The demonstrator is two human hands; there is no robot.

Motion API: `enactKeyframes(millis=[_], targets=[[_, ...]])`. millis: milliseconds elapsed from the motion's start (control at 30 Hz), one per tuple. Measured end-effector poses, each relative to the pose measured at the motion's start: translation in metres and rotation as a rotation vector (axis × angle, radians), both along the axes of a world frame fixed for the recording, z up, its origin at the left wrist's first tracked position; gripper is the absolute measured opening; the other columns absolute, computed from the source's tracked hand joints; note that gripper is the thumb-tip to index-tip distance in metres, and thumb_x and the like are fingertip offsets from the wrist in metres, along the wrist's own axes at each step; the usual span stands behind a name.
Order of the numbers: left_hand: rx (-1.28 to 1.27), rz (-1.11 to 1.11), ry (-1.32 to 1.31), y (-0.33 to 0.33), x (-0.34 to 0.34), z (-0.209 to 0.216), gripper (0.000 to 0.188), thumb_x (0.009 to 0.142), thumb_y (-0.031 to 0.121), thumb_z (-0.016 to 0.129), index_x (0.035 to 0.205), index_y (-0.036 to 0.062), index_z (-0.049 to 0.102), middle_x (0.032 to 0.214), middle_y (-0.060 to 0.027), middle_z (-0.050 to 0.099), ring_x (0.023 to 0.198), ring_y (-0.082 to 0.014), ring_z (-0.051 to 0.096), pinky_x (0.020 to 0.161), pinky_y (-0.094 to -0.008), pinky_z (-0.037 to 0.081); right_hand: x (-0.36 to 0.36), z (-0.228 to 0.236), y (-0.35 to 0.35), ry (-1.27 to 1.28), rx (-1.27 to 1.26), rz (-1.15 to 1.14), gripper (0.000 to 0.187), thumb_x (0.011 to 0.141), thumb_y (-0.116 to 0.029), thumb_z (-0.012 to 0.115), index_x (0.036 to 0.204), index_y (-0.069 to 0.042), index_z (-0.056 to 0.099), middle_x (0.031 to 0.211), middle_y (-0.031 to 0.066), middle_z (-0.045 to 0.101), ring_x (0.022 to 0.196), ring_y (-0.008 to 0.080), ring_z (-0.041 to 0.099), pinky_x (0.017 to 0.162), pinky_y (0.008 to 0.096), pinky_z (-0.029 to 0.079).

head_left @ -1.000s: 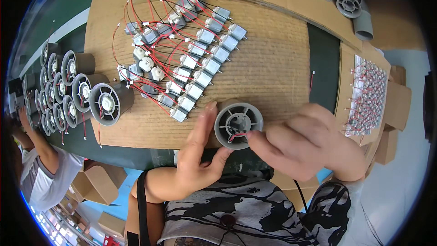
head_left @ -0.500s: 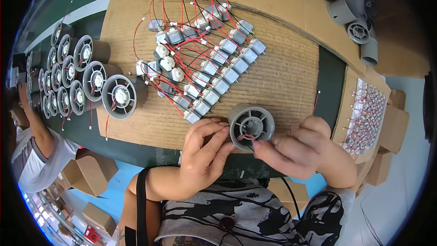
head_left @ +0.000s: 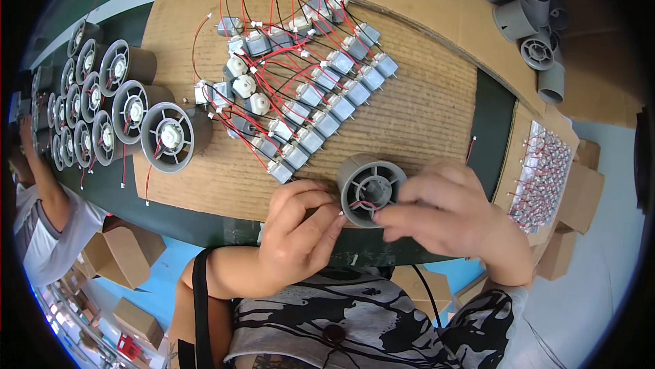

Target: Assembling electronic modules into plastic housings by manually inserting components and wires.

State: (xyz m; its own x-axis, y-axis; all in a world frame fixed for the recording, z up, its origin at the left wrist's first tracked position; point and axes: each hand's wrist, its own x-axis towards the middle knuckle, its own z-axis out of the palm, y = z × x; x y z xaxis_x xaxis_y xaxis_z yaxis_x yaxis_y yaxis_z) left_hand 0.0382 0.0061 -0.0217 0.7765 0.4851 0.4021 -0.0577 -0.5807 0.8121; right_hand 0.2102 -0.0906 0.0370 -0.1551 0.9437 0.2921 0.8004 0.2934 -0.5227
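A grey plastic fan housing (head_left: pixel 346 181) stands near the cardboard's front edge, its spoked open end tilted up toward me. Inside its spokes runs a red wire (head_left: pixel 365 203). My left hand (head_left: pixel 300 232) is closed beside the housing's left side, thumb and forefinger pinched at a small white connector (head_left: pixel 341 213). Over the right rim is my right hand (head_left: pixel 443 212), slightly blurred, its fingertips pinched where the wire ends from view. Beyond the hands lie rows of small silver motors (head_left: pixel 310 139) with red and black leads.
Several grey housings with white hubs (head_left: pixel 170 137) stand at the left, beside another person's arm (head_left: pixel 51 178). More grey housings (head_left: pixel 516 20) are piled at the far right. A tray of wired parts (head_left: pixel 542 178) sits at the right, near cardboard boxes (head_left: pixel 576 195).
My right hand has shifted up and over the housing's right rim. The left hand stays pinched beside the housing. The whole view has moved slightly, so the motors appear a little further left.
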Motion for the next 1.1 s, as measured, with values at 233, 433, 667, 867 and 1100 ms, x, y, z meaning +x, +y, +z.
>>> enactKeyframes(millis=[233,433,667,867,1100], targets=[[-0.175,-0.092,-0.033,0.0,-0.003,0.001,0.01,0.058,-0.006,0.053,0.057,-0.0024,0.043,0.079,-0.0186,0.055,0.083,-0.036,0.056,0.073,-0.0393,0.046,-0.011,0.028,0.001,-0.681,-0.144,-0.092,0.032,0.064,-0.023,0.059,0.091,-0.005,0.056,0.07,0.0034,0.045,0.062,0.0153,0.046,0.055,0.0267,0.039],[-0.222,-0.085,-0.015,-0.002,-0.002,0.002,0.01,0.059,-0.006,0.053,0.057,-0.0036,0.044,0.088,-0.0244,0.056,0.091,-0.0388,0.054,0.074,-0.0393,0.045,-0.025,0.03,0.0,-0.817,-0.27,-0.261,0.025,0.071,-0.017,0.054,0.09,-0.001,0.055,0.069,0.0054,0.047,0.051,0.0123,0.044,0.042,0.0221,0.036],[-0.196,-0.105,0.016,0.001,-0.002,0.005,0.01,0.06,-0.006,0.054,0.057,-0.004,0.044,0.093,-0.0274,0.054,0.091,-0.04,0.053,0.074,-0.0365,0.045,-0.027,0.013,-0.006,-0.684,-0.089,-0.252,0.031,0.066,-0.016,0.059,0.091,0.002,0.052,0.066,0.0055,0.052,0.051,0.0121,0.05,0.042,0.0205,0.039],[-0.229,-0.028,0.003,-0.003,-0.006,0.002,0.014,0.059,-0.007,0.054,0.057,-0.0025,0.041,0.089,-0.0259,0.055,0.089,-0.039,0.054,0.073,-0.0366,0.046,-0.032,-0.01,-0.011,-0.104,0.038,-0.28,0.031,0.062,-0.018,0.069,0.08,-0.002,0.05,0.063,0.0033,0.053,0.047,0.0156,0.052,0.042,0.0225,0.04],[-0.2,0.089,0.037,-0.008,-0.009,0.005,0.016,0.059,-0.007,0.054,0.058,0.0001,0.04,0.077,-0.0202,0.057,0.073,-0.0314,0.059,0.058,-0.0304,0.048,-0.042,-0.011,-0.016,-0.154,0.02,-0.312,0.033,0.06,-0.028,0.072,0.071,-0.004,0.052,0.059,0.0029,0.05,0.044,0.0144,0.048,0.039,0.0221,0.036]])
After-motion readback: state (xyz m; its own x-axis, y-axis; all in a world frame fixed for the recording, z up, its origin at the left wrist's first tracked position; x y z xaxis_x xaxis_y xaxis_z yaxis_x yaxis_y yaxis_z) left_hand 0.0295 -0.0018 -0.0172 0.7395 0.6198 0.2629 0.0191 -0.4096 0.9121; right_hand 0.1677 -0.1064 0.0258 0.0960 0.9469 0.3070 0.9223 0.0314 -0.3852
